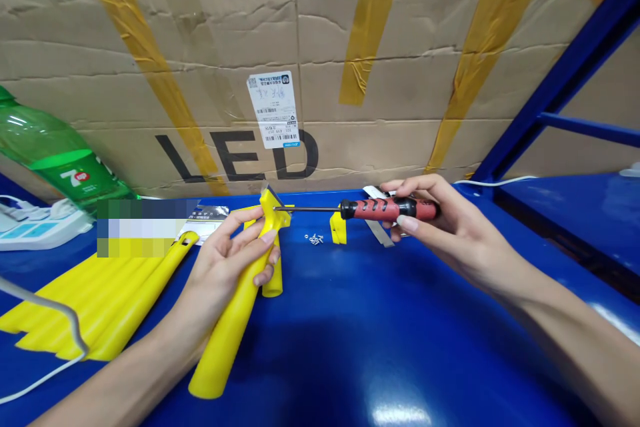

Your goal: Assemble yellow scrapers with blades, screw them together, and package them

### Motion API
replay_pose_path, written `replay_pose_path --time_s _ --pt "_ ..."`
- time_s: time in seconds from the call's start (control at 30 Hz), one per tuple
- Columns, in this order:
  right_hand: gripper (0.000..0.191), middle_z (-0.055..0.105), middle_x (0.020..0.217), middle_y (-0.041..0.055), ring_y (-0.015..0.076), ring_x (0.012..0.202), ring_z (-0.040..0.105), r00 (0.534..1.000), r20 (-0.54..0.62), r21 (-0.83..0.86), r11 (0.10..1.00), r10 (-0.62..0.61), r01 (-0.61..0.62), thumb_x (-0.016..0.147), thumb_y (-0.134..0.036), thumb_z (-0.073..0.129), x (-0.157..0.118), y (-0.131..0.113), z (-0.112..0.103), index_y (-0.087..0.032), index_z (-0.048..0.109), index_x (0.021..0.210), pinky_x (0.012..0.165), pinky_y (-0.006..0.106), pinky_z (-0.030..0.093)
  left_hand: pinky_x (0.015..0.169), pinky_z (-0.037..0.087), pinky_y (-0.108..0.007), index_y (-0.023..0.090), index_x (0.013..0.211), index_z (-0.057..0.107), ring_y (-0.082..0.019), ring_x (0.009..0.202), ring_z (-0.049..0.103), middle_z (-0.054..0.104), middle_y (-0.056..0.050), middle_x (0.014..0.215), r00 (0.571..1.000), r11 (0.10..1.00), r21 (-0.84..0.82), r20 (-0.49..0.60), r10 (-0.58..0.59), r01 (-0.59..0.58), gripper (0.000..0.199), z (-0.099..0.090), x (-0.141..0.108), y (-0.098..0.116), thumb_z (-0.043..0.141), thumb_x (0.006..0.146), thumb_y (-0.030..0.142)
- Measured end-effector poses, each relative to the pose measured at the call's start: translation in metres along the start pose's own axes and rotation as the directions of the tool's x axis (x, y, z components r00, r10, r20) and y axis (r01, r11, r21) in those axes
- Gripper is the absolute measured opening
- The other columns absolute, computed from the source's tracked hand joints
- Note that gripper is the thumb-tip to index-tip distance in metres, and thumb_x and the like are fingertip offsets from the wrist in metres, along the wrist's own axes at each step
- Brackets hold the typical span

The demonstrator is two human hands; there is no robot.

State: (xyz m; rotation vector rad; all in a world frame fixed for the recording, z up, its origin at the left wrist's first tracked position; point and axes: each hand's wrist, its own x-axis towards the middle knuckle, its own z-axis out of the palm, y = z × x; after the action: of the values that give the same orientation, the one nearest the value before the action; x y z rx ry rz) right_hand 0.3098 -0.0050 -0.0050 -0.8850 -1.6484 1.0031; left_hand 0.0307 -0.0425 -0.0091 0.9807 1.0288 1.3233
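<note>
My left hand [243, 247] is closed around a yellow-handled scraper [227, 327], held at a slant with its head up and a thin blade at the top. In my right hand [440, 213] is a screwdriver [390, 209] with a red and black grip, lying level. Its shaft reaches left, and the tip meets the scraper's head. Behind the scraper another yellow handle [273, 283] lies partly hidden. Several small screws [314, 239] rest on the blue table, beside a small yellow piece [339, 228]. A flat metal blade [381, 233] shows under the screwdriver.
Several yellow handles [115, 307] lie side by side at left, near a printed packet [207, 220]. A green bottle [65, 153], a white power strip [45, 230] and a white cable [60, 303] are there too. A large cardboard box [320, 33] stands behind the blue table [380, 340]; a blue frame [555, 80] rises right.
</note>
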Motion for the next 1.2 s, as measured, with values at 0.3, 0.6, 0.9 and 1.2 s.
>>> replay_pose_path --time_s 0.3,0.6,0.9,1.2 --pt "0.029 0.069 0.097 0.0038 0.0152 0.067 0.068 1.0 -0.001 -0.076 0.997 -0.019 0.019 0.097 -0.046 0.063 -0.006 0.001 0.003 -0.027 0.056 0.118 0.06 0.03 0.057 0.046 0.038 -0.013 0.022 0.108 0.058 -0.004 0.044 0.048 0.066 0.001 0.063 1.0 1.0 -0.011 -0.003 0.003 -0.003 0.035 -0.005 0.003 -0.001 0.08 0.08 0.019" --pt "0.031 0.058 0.06 -0.004 0.0093 0.036 0.047 0.986 -0.166 -0.087 0.995 0.03 -0.045 0.101 -0.056 0.05 -0.002 0.002 0.007 -0.025 0.055 0.099 0.034 0.023 0.034 0.043 0.033 -0.013 0.022 0.109 0.057 -0.003 0.04 0.045 0.064 0.002 0.064 0.999 0.999 0.001 0.017 -0.044 0.044 0.039 -0.003 0.004 -0.006 0.082 0.078 0.022" --pt "0.028 0.057 0.059 -0.0048 0.011 0.042 0.051 0.993 -0.11 -0.06 0.998 -0.04 0.033 0.096 -0.052 0.062 0.001 0.0 -0.004 -0.025 0.055 0.1 0.041 0.025 0.042 0.043 0.031 -0.012 0.021 0.106 0.06 -0.001 0.04 0.042 0.063 0.003 0.065 1.0 1.0 0.002 0.007 -0.028 0.028 0.038 0.003 0.0 -0.006 0.084 0.076 0.021" --pt "0.025 0.063 0.074 -0.0016 0.0158 0.062 0.064 0.995 -0.03 -0.054 0.994 -0.098 0.097 0.091 -0.04 0.072 -0.003 -0.006 -0.003 -0.027 0.058 0.108 0.059 0.03 0.055 0.045 0.033 -0.013 0.024 0.107 0.058 -0.001 0.04 0.043 0.064 0.003 0.065 1.0 0.999 0.036 0.03 -0.004 0.003 0.035 0.001 0.0 -0.001 0.081 0.08 0.022"
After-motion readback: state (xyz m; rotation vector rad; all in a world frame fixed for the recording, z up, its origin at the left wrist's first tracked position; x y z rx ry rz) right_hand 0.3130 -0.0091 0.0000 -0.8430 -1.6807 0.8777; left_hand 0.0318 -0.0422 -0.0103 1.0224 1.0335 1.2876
